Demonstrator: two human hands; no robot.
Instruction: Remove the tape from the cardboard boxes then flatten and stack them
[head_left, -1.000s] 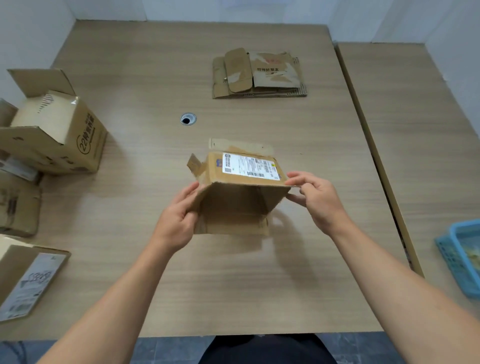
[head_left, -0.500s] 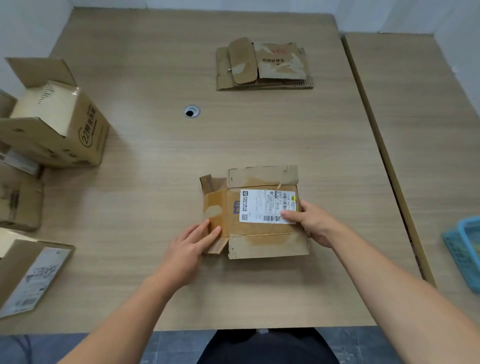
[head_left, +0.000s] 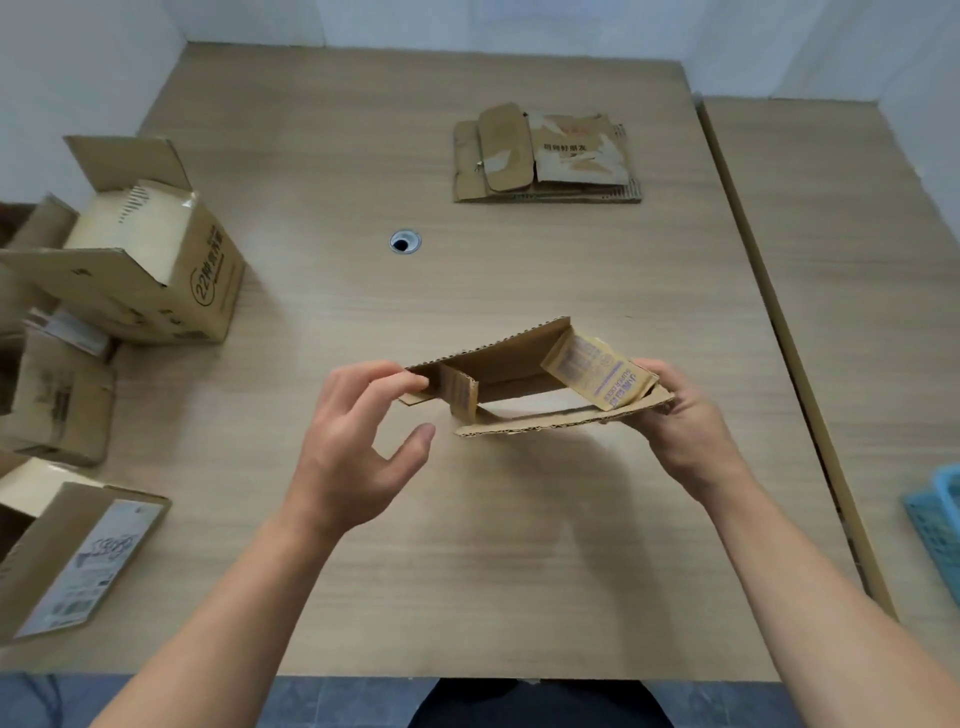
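Right hand (head_left: 680, 415) grips the flattened box (head_left: 519, 358) at its 3 o'clock end. Left hand (head_left: 353, 441) loose, fingertips touching the 9 o'clock flap, thumb off. Was pressed on the surface (head_left: 467, 545); now lifted, probably bound for the stack (head_left: 545, 156) at 12. Long axis 9-to-3, open edge toward me.

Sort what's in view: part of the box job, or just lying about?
Job:
- half-flattened box, gripped by right hand, left hand touching its end
- flattened stack, far side
- open boxes, at left

Lying about:
- cable hole
- blue basket, right edge
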